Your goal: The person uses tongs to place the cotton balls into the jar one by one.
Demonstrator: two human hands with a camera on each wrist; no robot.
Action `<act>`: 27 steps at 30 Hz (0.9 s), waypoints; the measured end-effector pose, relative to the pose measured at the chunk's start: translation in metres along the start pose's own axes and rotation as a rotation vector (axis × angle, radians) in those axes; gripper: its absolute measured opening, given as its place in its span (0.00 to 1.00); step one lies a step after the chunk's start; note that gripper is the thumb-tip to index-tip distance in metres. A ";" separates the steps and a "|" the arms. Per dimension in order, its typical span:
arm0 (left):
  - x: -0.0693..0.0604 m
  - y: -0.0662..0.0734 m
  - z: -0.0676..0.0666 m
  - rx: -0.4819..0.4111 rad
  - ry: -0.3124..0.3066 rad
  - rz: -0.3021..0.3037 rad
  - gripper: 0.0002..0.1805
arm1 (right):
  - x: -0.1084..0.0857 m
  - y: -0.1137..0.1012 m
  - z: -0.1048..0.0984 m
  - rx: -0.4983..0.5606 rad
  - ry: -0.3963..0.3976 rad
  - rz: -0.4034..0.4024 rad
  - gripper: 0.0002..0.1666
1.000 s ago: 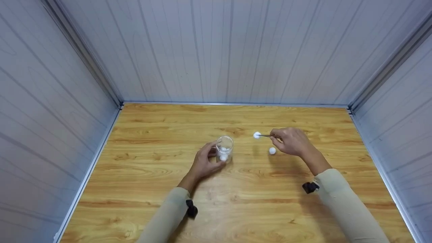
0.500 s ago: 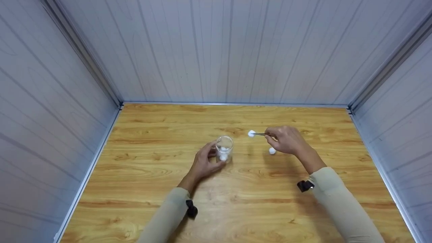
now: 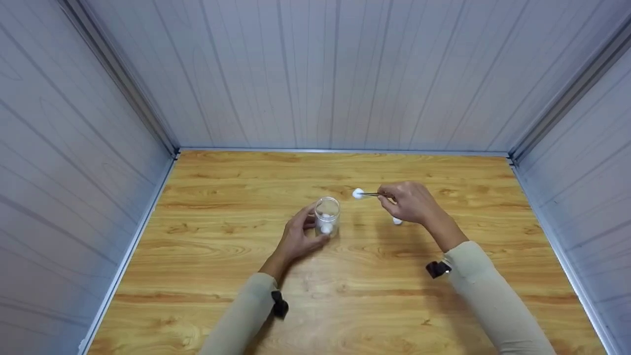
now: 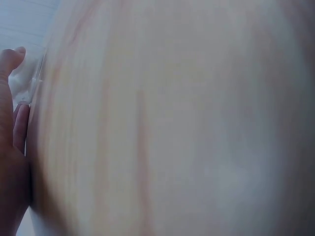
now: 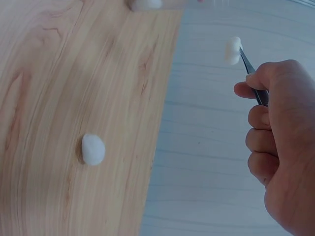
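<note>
In the head view, my left hand [image 3: 296, 237] holds a clear jar [image 3: 333, 210] upright on the table, fingers behind it and thumb in front. Some white cotton balls [image 3: 326, 228] lie inside; their number is hard to tell. To the right, my right hand [image 3: 408, 202] pinches metal tweezers [image 3: 370, 194], whose tips grip a cotton ball [image 3: 358, 194] above the table. This ball is to the right of the jar's mouth and apart from it. Another cotton ball [image 5: 93, 149] rests on the table, partly hidden by my right hand in the head view.
The wood-grain table [image 3: 222, 207] meets pale panel walls [image 3: 305, 74] at the back and on both sides, with metal trim [image 3: 340, 150] along the edge. Black wrist cameras [image 3: 280, 304] sit at both sleeves. In the left wrist view, mostly blurred tabletop shows.
My right hand has moved left and slightly away from me, bringing the tweezers and cotton ball nearer the jar. The loose ball has become partly covered. The left hand and jar stay put.
</note>
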State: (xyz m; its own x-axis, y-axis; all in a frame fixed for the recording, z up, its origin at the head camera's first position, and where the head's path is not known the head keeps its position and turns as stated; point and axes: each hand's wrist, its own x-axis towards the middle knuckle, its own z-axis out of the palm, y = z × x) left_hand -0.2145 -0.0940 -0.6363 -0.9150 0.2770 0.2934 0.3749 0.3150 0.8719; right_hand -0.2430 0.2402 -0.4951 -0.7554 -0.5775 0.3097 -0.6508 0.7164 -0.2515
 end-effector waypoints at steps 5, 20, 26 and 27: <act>0.000 0.000 -0.001 0.005 -0.001 0.001 0.49 | 0.005 -0.007 0.000 0.008 -0.003 -0.011 0.09; 0.000 -0.001 0.000 0.026 -0.003 0.015 0.47 | 0.016 -0.024 0.007 0.031 0.027 -0.063 0.08; -0.001 -0.001 0.000 0.020 -0.003 0.000 0.47 | 0.021 -0.033 0.009 0.030 0.025 -0.097 0.08; -0.001 -0.001 0.000 0.017 -0.005 -0.002 0.48 | 0.021 -0.034 0.009 0.032 0.026 -0.102 0.09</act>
State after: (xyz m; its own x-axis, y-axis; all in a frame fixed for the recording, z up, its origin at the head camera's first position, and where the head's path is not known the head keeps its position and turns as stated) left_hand -0.2136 -0.0949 -0.6369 -0.9151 0.2809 0.2892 0.3752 0.3311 0.8658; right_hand -0.2378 0.1998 -0.4885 -0.6829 -0.6364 0.3587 -0.7268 0.6413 -0.2459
